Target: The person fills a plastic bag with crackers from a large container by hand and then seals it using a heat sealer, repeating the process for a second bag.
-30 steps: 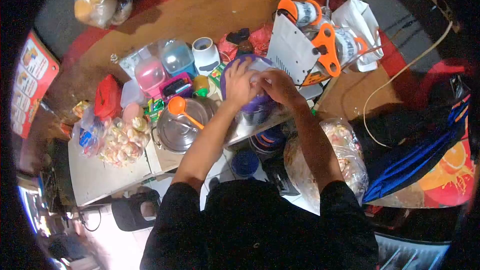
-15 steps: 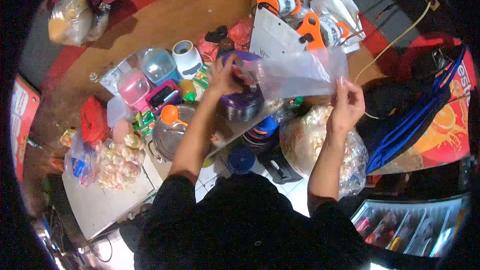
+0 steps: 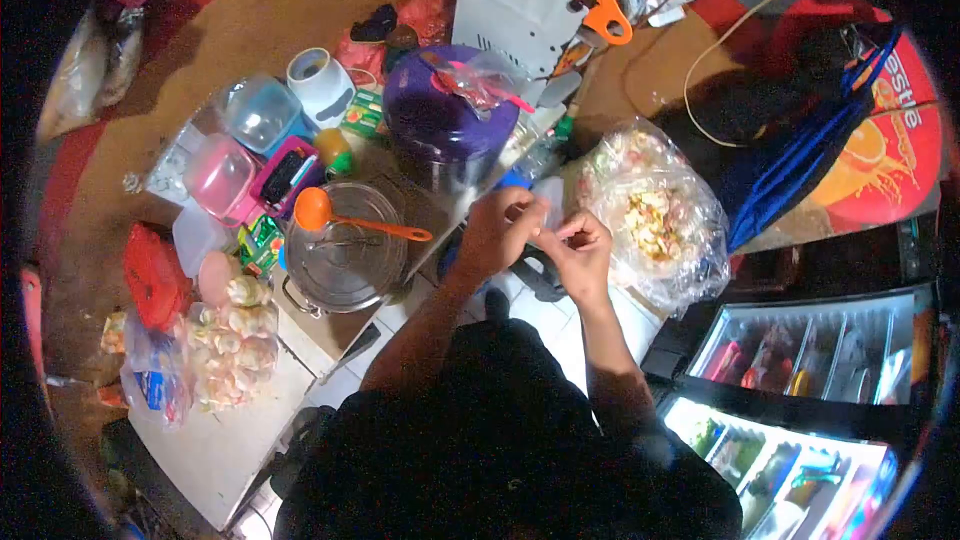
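Note:
My left hand (image 3: 498, 232) and my right hand (image 3: 582, 258) meet in front of my chest, fingertips pinched together. Between them is a clear plastic bag (image 3: 548, 194), mostly hidden by the fingers and hard to make out. Just beyond my left hand stands a large pot with a purple lid (image 3: 415, 105). On that lid lies a crumpled clear packet (image 3: 475, 83) with red and pink on it. A big clear bag of pale crackers (image 3: 655, 225) sits right beside my right hand.
Left of my hands, an orange ladle (image 3: 313, 209) rests on a glass-lidded pot (image 3: 345, 260). Plastic boxes (image 3: 222, 180), a red pouch (image 3: 157, 275) and another cracker bag (image 3: 232, 350) stand farther left. A grey sealing machine (image 3: 515, 10) is at the back, a lit display fridge (image 3: 790, 460) lower right.
Both hands have come down and together in front of me. The plastic bag, stretched out before, is now bunched between them. My view has shifted, showing more of the fridge.

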Demonstrator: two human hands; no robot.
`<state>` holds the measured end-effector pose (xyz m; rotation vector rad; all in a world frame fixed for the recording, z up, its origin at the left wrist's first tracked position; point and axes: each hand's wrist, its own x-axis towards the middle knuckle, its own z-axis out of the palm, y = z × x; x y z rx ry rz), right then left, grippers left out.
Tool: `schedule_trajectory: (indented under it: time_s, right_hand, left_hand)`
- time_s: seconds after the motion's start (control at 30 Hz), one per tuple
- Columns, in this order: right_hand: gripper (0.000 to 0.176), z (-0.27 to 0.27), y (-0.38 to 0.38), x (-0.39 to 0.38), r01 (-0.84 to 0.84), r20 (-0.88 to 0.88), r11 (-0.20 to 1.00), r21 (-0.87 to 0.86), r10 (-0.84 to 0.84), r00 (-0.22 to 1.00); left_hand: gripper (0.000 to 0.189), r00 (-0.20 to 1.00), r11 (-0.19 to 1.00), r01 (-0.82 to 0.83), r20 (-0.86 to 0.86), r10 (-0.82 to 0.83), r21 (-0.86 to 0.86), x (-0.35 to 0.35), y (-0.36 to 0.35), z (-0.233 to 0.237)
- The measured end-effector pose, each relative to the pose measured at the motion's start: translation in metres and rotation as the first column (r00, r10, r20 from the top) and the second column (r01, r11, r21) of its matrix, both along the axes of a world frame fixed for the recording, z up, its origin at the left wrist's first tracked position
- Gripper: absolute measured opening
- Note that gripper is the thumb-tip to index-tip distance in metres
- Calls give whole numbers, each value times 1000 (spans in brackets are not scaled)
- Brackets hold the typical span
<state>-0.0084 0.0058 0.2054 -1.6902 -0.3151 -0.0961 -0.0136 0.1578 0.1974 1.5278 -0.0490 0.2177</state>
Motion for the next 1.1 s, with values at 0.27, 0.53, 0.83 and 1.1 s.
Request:
schedule_trajectory:
  time_s: [0.27,0.53,0.83,1.1]
  right_hand:
    - [23,0,-29,-4,161,-398,889,428,25,917]
    - [23,-8,-153,19,412,-174,862,294,-376,910]
    - [26,65,-402,17,877,225,312,366,-944,242]
    - [22,39,-425,15,632,196,715,300,-694,693]
  left_hand:
    - [22,985,985,-149,100,140,89,-15,4,-27]
    - [21,884,518,-391,152,443,761,-21,12,-35]
    - [23,998,743,-61,26,59,666,47,-149,-26]
    - [51,988,784,-152,67,140,602,113,-275,-47]
